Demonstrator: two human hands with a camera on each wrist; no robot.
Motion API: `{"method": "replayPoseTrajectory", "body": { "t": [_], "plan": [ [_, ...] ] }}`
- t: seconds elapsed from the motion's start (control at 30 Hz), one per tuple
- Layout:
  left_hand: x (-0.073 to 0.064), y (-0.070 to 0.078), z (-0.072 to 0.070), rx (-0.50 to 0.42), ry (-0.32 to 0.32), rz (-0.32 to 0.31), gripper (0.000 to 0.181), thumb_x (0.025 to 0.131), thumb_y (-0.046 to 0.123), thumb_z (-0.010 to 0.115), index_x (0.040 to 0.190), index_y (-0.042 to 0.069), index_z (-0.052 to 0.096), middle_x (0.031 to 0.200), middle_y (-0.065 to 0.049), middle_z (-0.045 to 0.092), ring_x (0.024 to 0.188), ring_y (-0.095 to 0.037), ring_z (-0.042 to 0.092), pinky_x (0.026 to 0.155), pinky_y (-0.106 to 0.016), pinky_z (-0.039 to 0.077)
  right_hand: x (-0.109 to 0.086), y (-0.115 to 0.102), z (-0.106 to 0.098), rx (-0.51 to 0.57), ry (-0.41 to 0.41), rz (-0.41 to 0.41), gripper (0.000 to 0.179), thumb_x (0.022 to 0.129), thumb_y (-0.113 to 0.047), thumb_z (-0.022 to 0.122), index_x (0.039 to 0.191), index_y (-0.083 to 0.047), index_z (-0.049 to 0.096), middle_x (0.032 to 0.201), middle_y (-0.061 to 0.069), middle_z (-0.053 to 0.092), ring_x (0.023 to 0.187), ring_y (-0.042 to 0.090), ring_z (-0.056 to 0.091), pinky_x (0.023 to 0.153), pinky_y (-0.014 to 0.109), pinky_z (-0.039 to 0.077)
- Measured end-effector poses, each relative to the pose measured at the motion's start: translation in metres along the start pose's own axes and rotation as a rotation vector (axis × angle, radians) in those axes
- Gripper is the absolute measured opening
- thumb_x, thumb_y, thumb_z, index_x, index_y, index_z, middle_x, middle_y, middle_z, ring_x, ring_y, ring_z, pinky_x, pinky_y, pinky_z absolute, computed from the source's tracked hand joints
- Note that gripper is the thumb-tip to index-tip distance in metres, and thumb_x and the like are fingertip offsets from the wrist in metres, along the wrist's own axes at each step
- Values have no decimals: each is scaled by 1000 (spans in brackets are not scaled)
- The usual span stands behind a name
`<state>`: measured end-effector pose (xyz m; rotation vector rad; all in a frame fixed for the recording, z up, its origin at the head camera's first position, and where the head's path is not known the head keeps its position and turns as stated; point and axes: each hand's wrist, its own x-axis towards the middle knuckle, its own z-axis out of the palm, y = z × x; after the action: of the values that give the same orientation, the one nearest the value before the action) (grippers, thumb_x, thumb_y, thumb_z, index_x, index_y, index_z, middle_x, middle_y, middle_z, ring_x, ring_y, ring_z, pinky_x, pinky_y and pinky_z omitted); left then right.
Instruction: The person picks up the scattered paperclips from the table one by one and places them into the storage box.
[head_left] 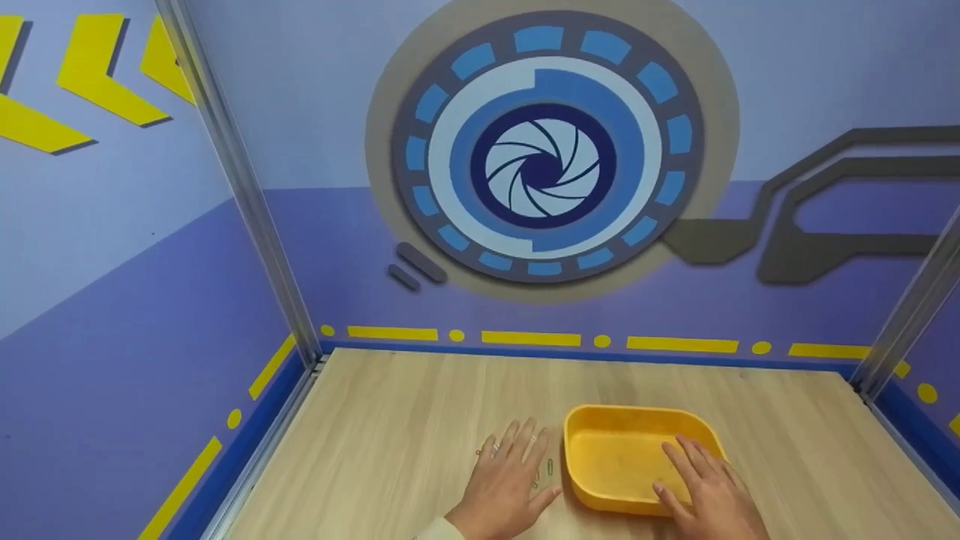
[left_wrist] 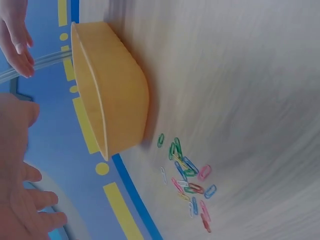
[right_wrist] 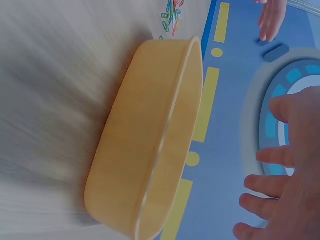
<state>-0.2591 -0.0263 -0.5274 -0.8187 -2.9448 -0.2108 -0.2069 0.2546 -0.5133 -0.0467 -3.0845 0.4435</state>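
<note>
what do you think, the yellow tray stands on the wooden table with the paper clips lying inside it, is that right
The paper clips aren't inside: the left wrist view shows them on the wooden table, beside the yellow tray, which does stand on it.

The head camera looks forward and down from above the near side of the yellow tray [head_left: 611, 465], far enough back to take in the tabletop [head_left: 375, 435] around it and the wall [head_left: 345, 247] beyond. Both wrist cameras look low and sideways-turned toward that wall, the right one nearer the tray. They share its near side and paper clips [left_wrist: 187, 177] left of it.
</note>
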Motion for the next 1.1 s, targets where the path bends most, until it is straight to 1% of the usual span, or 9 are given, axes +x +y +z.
{"method": "replayPoseTrajectory", "body": {
  "t": [0.1,0.23,0.33,0.5,0.6,0.77,0.97,1.1],
  "plan": [
    [-2,-8,3,10,5,-1,74,84,70,23,146,33,6,154,5,11,141,-21,17,105,-54,26,1,4,2,0,0,16,90,77,-77,32,139,-13,37,147,17,29,131,42,26,104,63,14],
    [-5,-15,6,18,16,-6,74,84,71,19,146,31,9,153,3,15,140,-21,21,103,-54,28,2,12,4,-20,4,33,93,75,-79,31,138,-11,37,146,19,29,129,44,28,102,63,17],
    [-8,-20,8,11,30,-8,73,85,70,18,146,29,11,152,1,18,139,-22,23,102,-55,30,2,17,6,-28,5,42,94,75,-79,30,139,-10,36,146,20,28,129,45,27,102,64,17],
    [-12,-27,11,-11,27,-33,74,86,69,21,146,27,14,152,0,19,139,-23,24,102,-55,29,6,25,6,-18,-32,68,97,74,-80,30,139,-9,34,146,22,25,129,47,23,101,65,15],
    [-14,-32,14,5,24,-56,74,86,69,23,145,26,17,152,0,21,138,-23,25,102,-55,29,8,26,7,-11,-57,74,98,73,-81,30,140,-9,32,146,23,23,128,48,22,101,65,14],
    [-14,-37,19,44,25,-76,73,86,67,27,145,25,20,151,0,24,137,-23,29,101,-55,31,8,26,9,-10,-58,60,98,74,-80,31,140,-8,32,146,23,23,128,48,23,101,65,14],
    [-15,-42,22,24,-4,-108,75,84,70,25,145,26,20,152,1,22,138,-23,27,102,-54,30,9,29,11,-9,-63,69,98,74,-80,30,140,-8,32,146,23,22,128,49,22,101,65,14],
    [-17,-45,23,11,16,-104,74,85,68,28,144,24,22,151,0,23,137,-23,28,102,-54,31,11,31,12,-13,-60,70,98,74,-80,29,140,-8,32,146,23,23,128,48,22,101,65,15]
  ]
}}
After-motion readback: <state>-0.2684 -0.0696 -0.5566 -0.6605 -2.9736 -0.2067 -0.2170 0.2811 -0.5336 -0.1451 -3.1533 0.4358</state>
